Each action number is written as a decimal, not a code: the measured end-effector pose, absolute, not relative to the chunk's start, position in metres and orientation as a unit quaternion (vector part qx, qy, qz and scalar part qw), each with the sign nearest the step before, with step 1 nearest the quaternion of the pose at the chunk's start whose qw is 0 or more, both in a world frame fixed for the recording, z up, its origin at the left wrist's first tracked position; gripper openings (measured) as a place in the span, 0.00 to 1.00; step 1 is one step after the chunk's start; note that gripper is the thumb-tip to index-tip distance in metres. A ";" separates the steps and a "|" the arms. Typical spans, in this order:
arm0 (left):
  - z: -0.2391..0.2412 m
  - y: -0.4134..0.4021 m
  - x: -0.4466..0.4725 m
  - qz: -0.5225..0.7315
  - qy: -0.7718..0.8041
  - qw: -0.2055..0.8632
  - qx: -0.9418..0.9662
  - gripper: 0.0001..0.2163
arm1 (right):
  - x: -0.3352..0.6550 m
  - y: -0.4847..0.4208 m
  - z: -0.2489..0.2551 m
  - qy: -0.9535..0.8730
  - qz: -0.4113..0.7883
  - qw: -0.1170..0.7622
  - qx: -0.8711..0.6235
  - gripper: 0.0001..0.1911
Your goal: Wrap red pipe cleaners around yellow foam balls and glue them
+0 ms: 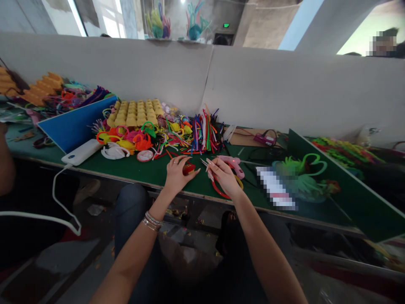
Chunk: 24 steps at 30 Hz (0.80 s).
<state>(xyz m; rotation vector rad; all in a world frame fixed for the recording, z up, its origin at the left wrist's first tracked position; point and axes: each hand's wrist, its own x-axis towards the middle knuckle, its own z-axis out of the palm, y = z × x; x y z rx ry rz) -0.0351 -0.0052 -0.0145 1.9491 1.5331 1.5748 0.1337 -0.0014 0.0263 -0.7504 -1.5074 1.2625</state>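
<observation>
My left hand (177, 174) is curled around a small red-orange piece (189, 169), its thumb stretched to the right; the fingers partly hide the piece, so its kind is unclear. To the right, my right hand (224, 174) pinches thin tweezers (204, 162), their two pale tips pointing toward the left hand. Just behind the right hand lies a pink glue gun (234, 163) with a small red light. Below this hand, a red loop (220, 192) and a yellow curved piece show at the table's front edge; the wrist covers part of them.
On the green table (152, 172) stand a yellow egg tray (136, 112), heaped coloured pipe cleaners (207, 131) and a white power bank (82, 152) with a cable. A blue panel (79, 120) and a green panel (341, 181) flank the place. Green pipe-cleaner figures (308, 179) sit right.
</observation>
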 end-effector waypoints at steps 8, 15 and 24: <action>0.001 -0.018 -0.031 0.577 0.444 0.143 0.670 0.12 | 0.118 -0.005 0.020 -0.613 0.525 0.479 -0.345 0.20; 0.004 -0.021 -0.024 0.622 0.422 0.177 0.635 0.10 | 0.101 -0.013 0.021 -0.610 0.551 0.466 -0.326 0.22; 0.010 -0.022 -0.023 0.657 0.417 0.188 0.599 0.12 | 0.092 -0.015 0.015 -0.583 0.598 0.431 -0.342 0.24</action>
